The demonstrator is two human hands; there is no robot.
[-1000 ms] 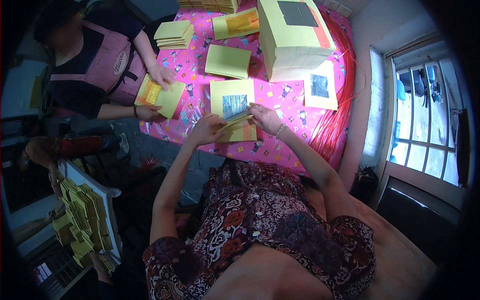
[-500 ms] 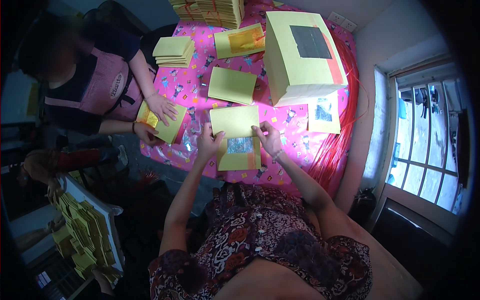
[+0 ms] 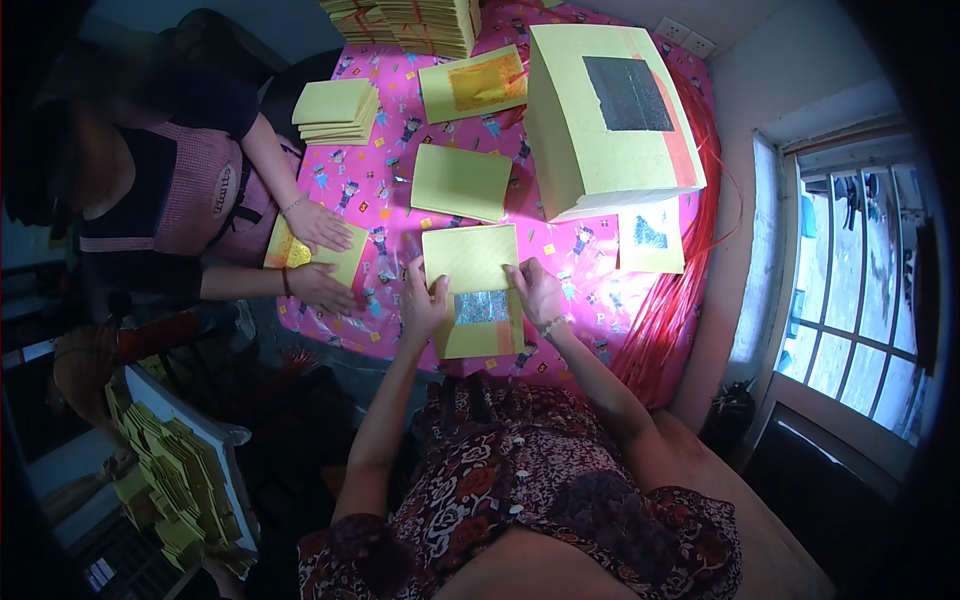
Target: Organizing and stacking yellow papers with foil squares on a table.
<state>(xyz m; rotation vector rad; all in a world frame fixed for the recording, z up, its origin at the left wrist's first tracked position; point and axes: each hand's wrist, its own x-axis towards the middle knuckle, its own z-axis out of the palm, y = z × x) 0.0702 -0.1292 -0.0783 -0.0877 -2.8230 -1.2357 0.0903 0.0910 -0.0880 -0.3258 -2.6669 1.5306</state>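
My left hand (image 3: pixel 427 303) pinches the left edge of a yellow paper sheet (image 3: pixel 470 256), with the thumb on top. My right hand (image 3: pixel 541 296) is closed on its right edge in the same way. Below the plain upper part shows a lower part with a silver foil patch (image 3: pixel 481 308) and an orange strip at its right. I cannot tell whether this is one folded sheet or two sheets. Just beyond lies a folded yellow paper stack (image 3: pixel 461 183).
At back right stands a tall yellow paper stack (image 3: pixel 560 150); red plastic strings (image 3: pixel 665 325) run beside it. A gold-foil sheet (image 3: pixel 437 95), a small folded pile (image 3: pixel 335 112) and tied bundles (image 3: pixel 440 28) lie farther back on the pink tablecloth (image 3: pixel 385 195). At left, a co-worker's hands (image 3: pixel 322 285) press yellow paper.
The co-worker's nearer hand has gone from the paper's edge to flat on top of it. My hands keep their grip on the sheet; the whole view has shifted slightly.
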